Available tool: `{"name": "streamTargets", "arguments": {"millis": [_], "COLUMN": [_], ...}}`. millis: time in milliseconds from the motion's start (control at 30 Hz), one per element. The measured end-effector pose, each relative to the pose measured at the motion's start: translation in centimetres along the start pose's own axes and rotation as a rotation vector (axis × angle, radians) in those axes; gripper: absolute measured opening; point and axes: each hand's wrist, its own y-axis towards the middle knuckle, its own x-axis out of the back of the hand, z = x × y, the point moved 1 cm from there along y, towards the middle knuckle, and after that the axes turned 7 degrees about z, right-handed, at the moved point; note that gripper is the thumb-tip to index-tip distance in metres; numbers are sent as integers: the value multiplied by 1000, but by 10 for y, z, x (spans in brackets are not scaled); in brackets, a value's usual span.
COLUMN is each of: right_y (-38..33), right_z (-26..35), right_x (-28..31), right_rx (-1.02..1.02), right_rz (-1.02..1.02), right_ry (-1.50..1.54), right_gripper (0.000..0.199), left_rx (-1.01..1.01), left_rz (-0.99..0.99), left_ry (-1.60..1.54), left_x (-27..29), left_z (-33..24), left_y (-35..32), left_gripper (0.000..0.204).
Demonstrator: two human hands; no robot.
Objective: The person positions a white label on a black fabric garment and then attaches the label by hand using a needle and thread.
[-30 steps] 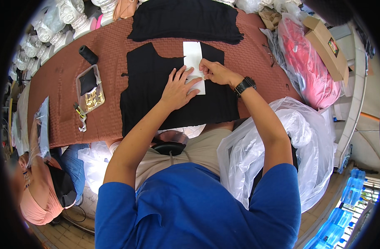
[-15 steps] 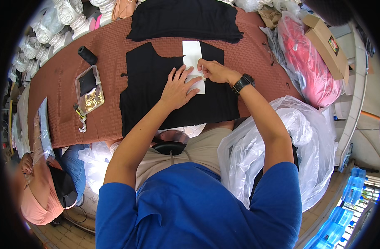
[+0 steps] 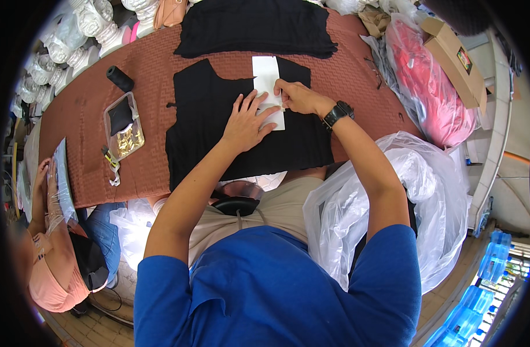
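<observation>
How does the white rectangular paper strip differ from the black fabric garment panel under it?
The white rectangular paper strip is narrow; the black fabric garment panel is broad. The strip has mostly straight edges; the panel, curved cutouts. The strip lies on top, partly covering the panel. Both look flat and lie partly beneath the spread left hand.

Passable over the brown bench (image 3: 357, 107) between black fabric (image 3: 201, 124) and bagged pink bundle (image 3: 430, 81), save for a thin dark item (image 3: 374, 68); narrower between black fabric and clear tray (image 3: 136, 110). Blocked at far side by second black cloth (image 3: 256, 29), at left by dark spool (image 3: 120, 78).
</observation>
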Motion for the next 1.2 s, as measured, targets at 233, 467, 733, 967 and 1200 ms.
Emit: {"name": "streamTargets", "arguments": {"millis": [233,467,733,967,1200], "right_y": [-19,-44,-45,-44,-52], "right_z": [1,22,20,28,31], "right_x": [0,-4,-13,-22,-29], "right_rx": [26,133,113,149,163], "right_rz": [-202,-185,-207,-230,-275], "right_ry": [8,-57,-130,-352,-310], "right_gripper": [35,28,27,29,28], "left_rx": [-2,1,1,-1,144], "left_rz": [-4,-7,-9,3,-131], "left_ry": [1,-5,-15,14,-64], "left_x": [2,1,0,0,14], "left_z": [-2,-1,-1,-1,-11], "left_y": [1,0,0,0,4], "left_gripper": [45,46,46,48,53]}}
